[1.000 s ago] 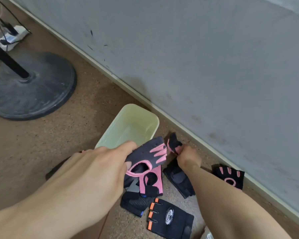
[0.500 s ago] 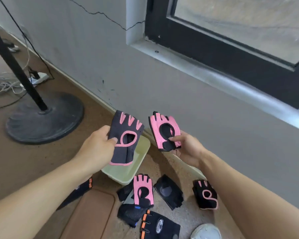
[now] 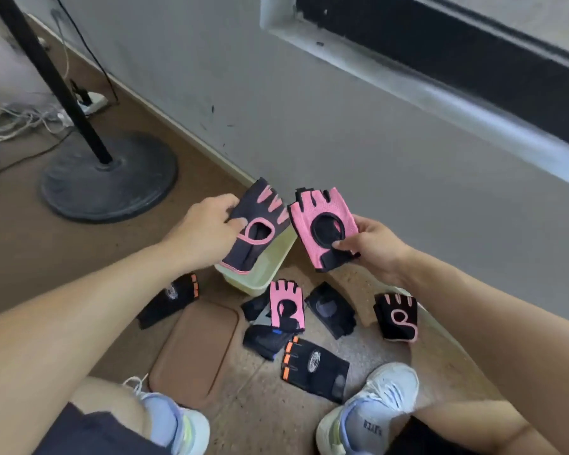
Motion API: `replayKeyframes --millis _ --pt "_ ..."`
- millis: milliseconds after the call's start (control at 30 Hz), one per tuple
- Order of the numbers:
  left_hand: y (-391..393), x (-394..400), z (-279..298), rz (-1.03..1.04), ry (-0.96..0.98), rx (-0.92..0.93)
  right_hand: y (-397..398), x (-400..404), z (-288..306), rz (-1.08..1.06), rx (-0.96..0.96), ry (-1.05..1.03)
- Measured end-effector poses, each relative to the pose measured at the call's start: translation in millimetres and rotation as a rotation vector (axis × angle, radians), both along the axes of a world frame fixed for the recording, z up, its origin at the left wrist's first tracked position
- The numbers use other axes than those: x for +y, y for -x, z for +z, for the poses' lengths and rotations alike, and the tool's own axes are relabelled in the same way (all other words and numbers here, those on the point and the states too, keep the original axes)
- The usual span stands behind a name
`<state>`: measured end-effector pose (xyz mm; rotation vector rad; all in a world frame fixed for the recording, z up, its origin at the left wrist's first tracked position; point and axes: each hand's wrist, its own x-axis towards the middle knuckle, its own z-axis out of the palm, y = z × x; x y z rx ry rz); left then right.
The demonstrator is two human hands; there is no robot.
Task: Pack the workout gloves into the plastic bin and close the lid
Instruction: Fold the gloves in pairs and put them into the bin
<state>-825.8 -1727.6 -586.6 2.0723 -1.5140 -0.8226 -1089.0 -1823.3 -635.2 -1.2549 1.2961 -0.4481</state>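
My left hand (image 3: 207,233) holds a black glove with pink trim (image 3: 255,226) up over the pale green plastic bin (image 3: 266,274), which stands open on the floor by the wall. My right hand (image 3: 373,246) holds a pink mesh glove (image 3: 322,224) beside it, to the right of the bin. Several more gloves lie on the floor below: a pink one (image 3: 286,305), a plain black one (image 3: 330,308), a black and pink one (image 3: 397,316), two black and orange ones (image 3: 170,298) (image 3: 314,366). The brown lid (image 3: 194,349) lies flat in front of the bin.
A fan stand with a round dark base (image 3: 109,178) is at the left, with a power strip and cables (image 3: 23,121) behind it. The grey wall (image 3: 342,133) runs close behind the bin. My two white shoes (image 3: 368,412) (image 3: 174,425) rest at the bottom.
Both hands lifted a glove each from the floor pile and raised them above the bin. The camera tilted up, and the lid and shoes came into view.
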Motion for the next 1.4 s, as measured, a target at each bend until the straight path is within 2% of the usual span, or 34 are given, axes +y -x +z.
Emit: replayKeyframes --millis 100,200,300,400,533,600,667,733,800,933,1033,1067,1133,1200,1233,1333,1400 --pt "-20 3 -1 -0.047 -0.015 -0.23 -9 -4 -54 -0.121 0.105 -0.033" --pt "-35 4 -4 -0.021 -0.041 -0.234 -17 -1 -112 -0.282 0.143 -0.109" --pt "-38 12 -13 -0.045 -0.09 -0.256 -14 12 -169 -0.352 0.419 -0.129" --pt "-36 18 -23 -0.094 -0.153 -0.27 -24 41 -211 -0.123 0.56 -0.106" --pt "-34 14 -37 -0.149 -0.209 -0.297 -56 66 -252 0.475 0.697 0.128" --pt "-37 9 -44 -0.139 -0.223 -0.295 -66 75 -269 0.683 0.769 0.056" --pt "-39 6 -47 -0.128 -0.238 -0.298 -64 84 -280 0.757 0.874 0.032" --pt "-38 6 -52 -0.144 -0.266 -0.297 -56 92 -282 0.754 0.967 0.141" --pt "-36 6 -58 -0.159 -0.289 -0.297 -46 93 -283 0.702 0.942 0.232" --pt "-24 5 -67 -0.263 -0.24 -0.306 -21 93 -275 0.453 0.686 0.304" --pt "0 -5 -63 -0.293 -0.201 -0.25 1 78 -262 0.302 0.644 0.308" --pt "12 -10 -58 -0.274 -0.208 -0.192 14 70 -261 0.179 0.659 0.28" --pt "29 -19 -52 -0.207 -0.234 -0.029 48 48 -266 -0.218 0.683 0.221" --pt "40 -25 -47 -0.147 -0.28 0.153 93 30 -273 -0.579 0.707 0.068" --pt "41 -26 -49 -0.107 -0.27 0.225 114 22 -276 -0.677 0.727 -0.029" --pt "45 -34 -57 -0.035 -0.275 0.367 171 5 -306 -0.732 0.851 -0.254" --pt "50 -40 -62 -0.001 -0.307 0.371 186 5 -321 -0.711 0.858 -0.324"
